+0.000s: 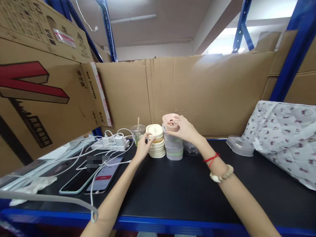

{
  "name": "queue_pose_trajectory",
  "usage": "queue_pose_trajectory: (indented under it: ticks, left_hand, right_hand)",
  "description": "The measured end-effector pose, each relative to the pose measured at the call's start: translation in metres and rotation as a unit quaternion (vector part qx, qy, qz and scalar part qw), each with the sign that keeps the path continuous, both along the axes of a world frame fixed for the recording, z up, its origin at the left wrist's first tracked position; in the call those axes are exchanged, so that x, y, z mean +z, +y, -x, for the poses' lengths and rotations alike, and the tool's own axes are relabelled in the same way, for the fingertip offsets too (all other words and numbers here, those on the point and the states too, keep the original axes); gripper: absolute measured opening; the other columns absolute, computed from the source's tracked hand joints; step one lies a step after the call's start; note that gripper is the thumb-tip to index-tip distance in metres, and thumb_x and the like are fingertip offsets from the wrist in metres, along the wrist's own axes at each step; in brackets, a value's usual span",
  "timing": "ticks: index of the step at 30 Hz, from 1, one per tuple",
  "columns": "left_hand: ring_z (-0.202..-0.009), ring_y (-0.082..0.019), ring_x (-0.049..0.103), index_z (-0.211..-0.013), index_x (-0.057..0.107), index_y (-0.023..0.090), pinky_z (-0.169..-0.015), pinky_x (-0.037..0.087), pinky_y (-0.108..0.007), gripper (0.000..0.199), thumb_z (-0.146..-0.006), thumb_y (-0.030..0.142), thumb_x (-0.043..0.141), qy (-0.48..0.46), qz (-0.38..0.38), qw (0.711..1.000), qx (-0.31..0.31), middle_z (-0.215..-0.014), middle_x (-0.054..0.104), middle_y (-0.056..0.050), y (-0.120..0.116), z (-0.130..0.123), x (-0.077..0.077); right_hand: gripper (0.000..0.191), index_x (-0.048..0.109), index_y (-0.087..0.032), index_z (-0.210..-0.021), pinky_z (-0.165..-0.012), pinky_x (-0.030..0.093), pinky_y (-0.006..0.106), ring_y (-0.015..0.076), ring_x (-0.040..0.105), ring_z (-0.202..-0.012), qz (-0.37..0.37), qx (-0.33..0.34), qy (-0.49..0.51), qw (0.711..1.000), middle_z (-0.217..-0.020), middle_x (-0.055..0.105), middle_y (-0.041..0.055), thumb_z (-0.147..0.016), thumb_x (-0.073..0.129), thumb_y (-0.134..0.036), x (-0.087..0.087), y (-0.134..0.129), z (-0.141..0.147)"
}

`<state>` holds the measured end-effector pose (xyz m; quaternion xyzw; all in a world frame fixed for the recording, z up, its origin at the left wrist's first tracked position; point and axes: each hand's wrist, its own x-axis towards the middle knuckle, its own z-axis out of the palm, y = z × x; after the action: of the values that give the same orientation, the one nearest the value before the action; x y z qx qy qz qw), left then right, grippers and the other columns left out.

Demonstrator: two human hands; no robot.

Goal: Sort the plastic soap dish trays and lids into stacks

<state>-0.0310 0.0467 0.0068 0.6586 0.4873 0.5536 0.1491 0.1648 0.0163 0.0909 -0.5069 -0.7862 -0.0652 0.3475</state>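
Two stacks stand side by side near the back of the black table. The left one is a stack of cream lids point(157, 149); my left hand point(144, 146) touches its upper left side, thumb and fingers curved round the edge. Beside it rises a stack of pale grey containers point(174, 151), with a pink container point(170, 119) on top. My right hand point(184, 127) grips the pink container by its right side, some fingers over its rim. Whether the pink container rests on the stack or is slightly lifted is unclear.
A clear cup with a straw point(138, 131) stands behind my left hand. Two phones point(106, 176), white cables and a power strip point(111, 144) lie at left. Clear containers point(191, 148) sit behind my right wrist. Further right are a clear lid point(240, 146) and a patterned bag point(286, 138).
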Motion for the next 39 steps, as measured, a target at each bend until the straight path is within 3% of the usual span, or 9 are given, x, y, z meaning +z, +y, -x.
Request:
queue_pose_trajectory:
  ticks: [4,15,18,22,26,30,33,36,39]
  left_hand:
    - [-0.091,-0.019,0.057,-0.075,0.060,0.019,-0.086,0.044,-0.033,0.015,-0.065,0.029,0.064,-0.039,-0.077,0.996,0.012,-0.088,0.060,-0.004,-0.002,0.000,0.006]
    - [-0.075,-0.013,0.058,-0.070,0.065,0.014,-0.068,0.048,-0.022,0.031,-0.070,0.046,0.062,-0.282,-0.131,0.950,-0.005,-0.077,0.054,-0.003,-0.030,-0.026,0.017]
    - [-0.081,-0.013,0.061,-0.102,0.064,0.018,-0.072,0.048,-0.022,0.040,-0.068,0.038,0.067,-0.342,-0.085,0.935,-0.043,-0.089,0.061,-0.004,-0.036,-0.029,0.020]
    - [-0.079,-0.010,0.063,-0.134,0.036,0.029,-0.071,0.048,-0.020,0.082,-0.061,0.021,0.073,-0.441,-0.016,0.887,-0.135,-0.095,0.064,0.000,-0.047,-0.034,0.028]
    - [-0.086,-0.013,0.064,-0.114,0.056,0.016,-0.072,0.049,-0.019,0.054,-0.061,0.016,0.065,-0.483,0.079,0.836,-0.248,-0.094,0.067,-0.005,-0.058,-0.035,0.036]
    - [-0.091,-0.021,0.064,-0.105,0.061,0.012,-0.073,0.053,-0.027,0.043,-0.068,0.033,0.053,-0.495,0.100,0.805,-0.312,-0.096,0.068,-0.009,-0.063,-0.031,0.039]
    - [-0.101,-0.025,0.061,-0.107,0.060,0.012,-0.082,0.052,-0.034,0.047,-0.073,0.045,0.052,-0.507,0.100,0.800,-0.304,-0.102,0.067,-0.011,-0.065,-0.030,0.041]
    - [-0.104,-0.024,0.060,-0.102,0.062,0.014,-0.087,0.051,-0.036,0.038,-0.068,0.033,0.061,-0.522,0.102,0.806,-0.259,-0.104,0.067,-0.008,-0.065,-0.032,0.042]
    - [-0.102,-0.025,0.061,-0.092,0.064,0.014,-0.087,0.051,-0.035,0.034,-0.060,0.025,0.066,-0.514,0.099,0.821,-0.230,-0.101,0.068,-0.006,-0.065,-0.034,0.039]
  right_hand:
    - [0.033,0.066,-0.027,-0.108,-0.098,0.040,0.051,0.0311,0.032,-0.131,0.028,-0.035,-0.004,0.999,-0.124,0.057,0.0022,-0.076,0.064,-0.034,-0.002,0.002,0.006]
    - [0.028,0.070,-0.027,-0.101,-0.086,0.050,0.042,0.0250,0.057,-0.108,-0.084,-0.020,0.100,0.991,-0.113,0.064,0.0024,-0.075,0.064,-0.034,-0.007,0.004,0.001]
    - [0.026,0.070,-0.026,-0.100,-0.088,0.049,0.043,0.0237,0.058,-0.105,-0.167,0.028,0.131,0.977,-0.108,0.066,0.0033,-0.079,0.060,-0.038,-0.006,-0.002,0.002]
    - [0.030,0.067,-0.024,-0.105,-0.093,0.047,0.040,0.0212,0.056,-0.109,-0.248,0.119,0.093,0.957,-0.107,0.066,0.0036,-0.082,0.057,-0.041,-0.006,-0.016,0.010]
    - [0.030,0.067,-0.022,-0.105,-0.095,0.045,0.037,0.0203,0.054,-0.112,-0.279,0.220,-0.025,0.934,-0.106,0.066,0.0052,-0.084,0.057,-0.040,-0.011,-0.022,0.021]
    - [0.026,0.068,-0.022,-0.101,-0.095,0.042,0.041,0.0213,0.056,-0.106,-0.285,0.236,-0.054,0.927,-0.104,0.065,0.0064,-0.082,0.060,-0.038,-0.017,-0.022,0.026]
    - [0.022,0.069,-0.025,-0.096,-0.096,0.040,0.046,0.0225,0.055,-0.107,-0.264,0.245,-0.054,0.931,-0.110,0.063,0.0058,-0.079,0.063,-0.038,-0.018,-0.025,0.027]
    - [0.020,0.070,-0.026,-0.089,-0.096,0.040,0.046,0.0227,0.052,-0.112,-0.221,0.268,0.002,0.938,-0.119,0.057,0.0053,-0.078,0.063,-0.041,-0.016,-0.030,0.028]
    - [0.041,0.063,-0.026,-0.110,-0.093,0.044,0.043,0.0240,0.048,-0.117,-0.173,0.224,0.141,0.949,-0.128,0.049,0.0089,-0.074,0.064,-0.046,-0.011,-0.032,0.027]
